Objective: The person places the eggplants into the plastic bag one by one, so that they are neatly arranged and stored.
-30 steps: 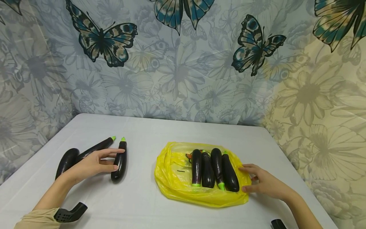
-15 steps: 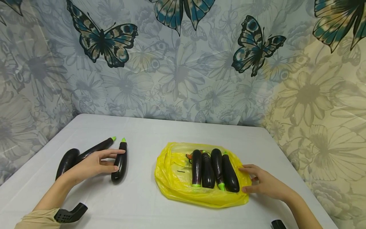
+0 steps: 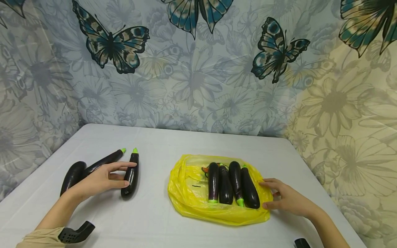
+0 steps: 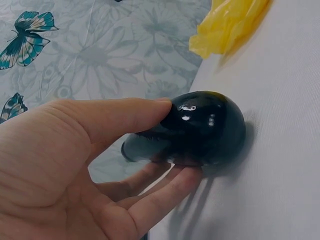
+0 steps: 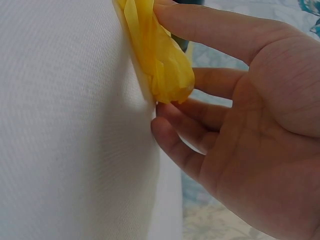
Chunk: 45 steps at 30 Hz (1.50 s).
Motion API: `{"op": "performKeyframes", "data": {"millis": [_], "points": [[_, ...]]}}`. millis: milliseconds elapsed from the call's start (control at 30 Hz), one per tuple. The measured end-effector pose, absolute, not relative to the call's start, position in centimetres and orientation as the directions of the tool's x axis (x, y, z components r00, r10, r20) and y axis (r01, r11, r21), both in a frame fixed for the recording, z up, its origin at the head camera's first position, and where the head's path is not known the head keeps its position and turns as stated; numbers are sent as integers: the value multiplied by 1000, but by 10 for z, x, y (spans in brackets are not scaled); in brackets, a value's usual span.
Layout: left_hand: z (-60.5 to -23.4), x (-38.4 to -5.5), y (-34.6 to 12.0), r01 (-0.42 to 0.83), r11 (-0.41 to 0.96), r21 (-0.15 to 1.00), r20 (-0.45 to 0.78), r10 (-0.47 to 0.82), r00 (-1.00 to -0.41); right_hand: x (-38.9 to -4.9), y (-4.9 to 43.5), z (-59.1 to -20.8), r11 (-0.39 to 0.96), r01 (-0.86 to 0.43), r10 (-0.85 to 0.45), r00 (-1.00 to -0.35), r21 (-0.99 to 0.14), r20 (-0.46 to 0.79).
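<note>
A dark purple eggplant (image 3: 133, 179) with a green stem lies on the white table at left of centre. My left hand (image 3: 97, 179) holds it from its left side; in the left wrist view the thumb and fingers lie on opposite sides of its rounded end (image 4: 210, 127). A yellow plastic bag (image 3: 186, 203) lies to the right, its edges rolled down. Several eggplants (image 3: 213, 182) rest in it side by side. My right hand (image 3: 288, 198) holds the bag's right edge, thumb on the near part. In the right wrist view its fingers curve around the bunched plastic (image 5: 170, 75).
Two more eggplants, one thick (image 3: 72, 175) and one slim (image 3: 103, 162), lie left of and partly behind my left hand. A small orange patch (image 3: 204, 169) shows inside the bag. Butterfly-patterned cloth (image 3: 192, 86) hangs behind the white table (image 3: 149, 227).
The stem end of the eggplant in my left hand has shifted very slightly to the right, the fingers with it. My right hand and the bag have stayed in place.
</note>
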<state>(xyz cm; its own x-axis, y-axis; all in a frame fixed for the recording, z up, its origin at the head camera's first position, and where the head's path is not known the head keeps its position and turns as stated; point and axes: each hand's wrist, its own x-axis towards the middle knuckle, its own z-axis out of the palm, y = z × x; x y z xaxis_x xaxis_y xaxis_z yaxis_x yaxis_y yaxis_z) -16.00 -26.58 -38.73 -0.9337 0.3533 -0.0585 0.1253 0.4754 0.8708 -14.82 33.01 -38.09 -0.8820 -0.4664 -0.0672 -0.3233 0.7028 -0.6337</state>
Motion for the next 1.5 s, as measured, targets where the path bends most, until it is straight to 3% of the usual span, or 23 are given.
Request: {"op": "performKeyframes", "data": {"millis": [1500], "points": [[-379,-154,-253,137,464,875,-51,369,-928,-148,331,-380,699,-303,-455,-887,-647,-77]]}}
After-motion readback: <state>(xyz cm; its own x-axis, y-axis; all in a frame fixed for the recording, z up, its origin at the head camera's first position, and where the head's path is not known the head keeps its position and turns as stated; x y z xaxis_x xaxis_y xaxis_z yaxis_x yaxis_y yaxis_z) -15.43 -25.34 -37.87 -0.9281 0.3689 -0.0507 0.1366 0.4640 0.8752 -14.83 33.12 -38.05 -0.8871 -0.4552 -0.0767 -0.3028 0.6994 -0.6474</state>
